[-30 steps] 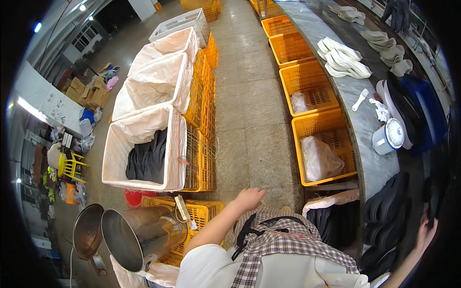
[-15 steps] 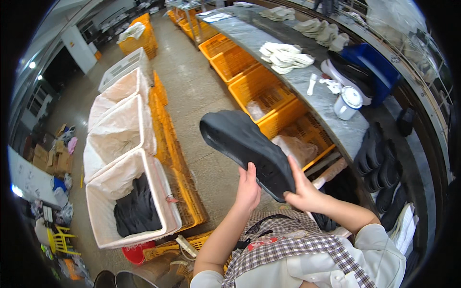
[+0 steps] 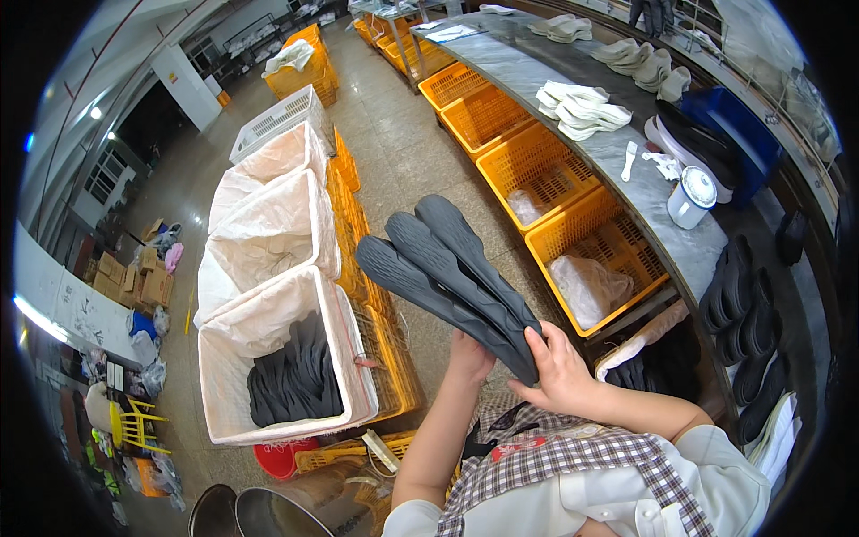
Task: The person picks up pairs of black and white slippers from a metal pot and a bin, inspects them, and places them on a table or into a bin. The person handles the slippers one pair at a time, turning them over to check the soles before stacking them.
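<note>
Three black shoe soles (image 3: 438, 268) are fanned out in front of me, their far ends spread apart and their near ends bunched together. My left hand (image 3: 472, 358) grips them from the left and beneath, with most of its fingers hidden. On the other side my right hand (image 3: 559, 369) closes round the near ends, fingers over the edge. Left of the hands, more black soles (image 3: 295, 380) lie piled inside a basket (image 3: 358, 380) lined with whitish cloth. Several other black soles (image 3: 747, 331) are on the bench at my right.
Orange crates (image 3: 501, 170) stand under the grey bench (image 3: 658, 210). White soles (image 3: 582, 112), a white brush (image 3: 630, 159), a lidded white mug (image 3: 692, 197) and a blue bin (image 3: 750, 134) are on it. A red bucket (image 3: 282, 458) and metal drums (image 3: 277, 515) stand low at the left.
The single-looking stack of soles has fanned into three and turned edge-up. My hands have drawn slightly closer together. The view has swung to the left.
</note>
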A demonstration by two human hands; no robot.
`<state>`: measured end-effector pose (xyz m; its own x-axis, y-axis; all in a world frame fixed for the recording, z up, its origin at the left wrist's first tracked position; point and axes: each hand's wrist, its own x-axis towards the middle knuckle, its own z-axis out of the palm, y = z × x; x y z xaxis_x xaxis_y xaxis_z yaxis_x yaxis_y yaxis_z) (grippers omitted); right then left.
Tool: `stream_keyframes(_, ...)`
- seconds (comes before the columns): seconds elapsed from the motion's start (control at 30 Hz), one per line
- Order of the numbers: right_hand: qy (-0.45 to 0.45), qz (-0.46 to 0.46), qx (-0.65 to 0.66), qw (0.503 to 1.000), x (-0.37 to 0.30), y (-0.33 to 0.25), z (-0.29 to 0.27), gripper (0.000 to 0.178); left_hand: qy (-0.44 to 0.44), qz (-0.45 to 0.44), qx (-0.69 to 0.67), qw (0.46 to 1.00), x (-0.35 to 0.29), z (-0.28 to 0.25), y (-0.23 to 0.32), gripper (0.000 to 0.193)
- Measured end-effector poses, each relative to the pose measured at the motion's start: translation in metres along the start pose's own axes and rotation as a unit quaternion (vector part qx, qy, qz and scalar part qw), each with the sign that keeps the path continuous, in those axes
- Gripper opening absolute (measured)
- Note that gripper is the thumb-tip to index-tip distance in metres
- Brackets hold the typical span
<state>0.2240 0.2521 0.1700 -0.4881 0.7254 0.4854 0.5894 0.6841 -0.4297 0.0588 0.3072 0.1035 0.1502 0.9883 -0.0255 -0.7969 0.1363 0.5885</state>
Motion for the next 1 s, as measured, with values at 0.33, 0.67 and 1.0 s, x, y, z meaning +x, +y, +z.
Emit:
stream_keyframes(0.33,0.139,0.359,0.654,0.651,-0.005,0.069,-0.038,0.052,-0.014,0.072,0.088,0.993,-0.006,0.032,-0.003,0.089)
stream_keyframes(0.67,0.112,0.461,0.770,0.426,-0.042,0.097,-0.059,0.040,-0.114,0.066,0.103,0.986,-0.005,0.055,-0.014,0.086)
stream_keyframes(1.0,0.176,0.381,0.644,0.640,-0.049,0.103,-0.074,0.048,0.060,0.275,0.491,0.824,-0.001,0.075,0.005,0.084)
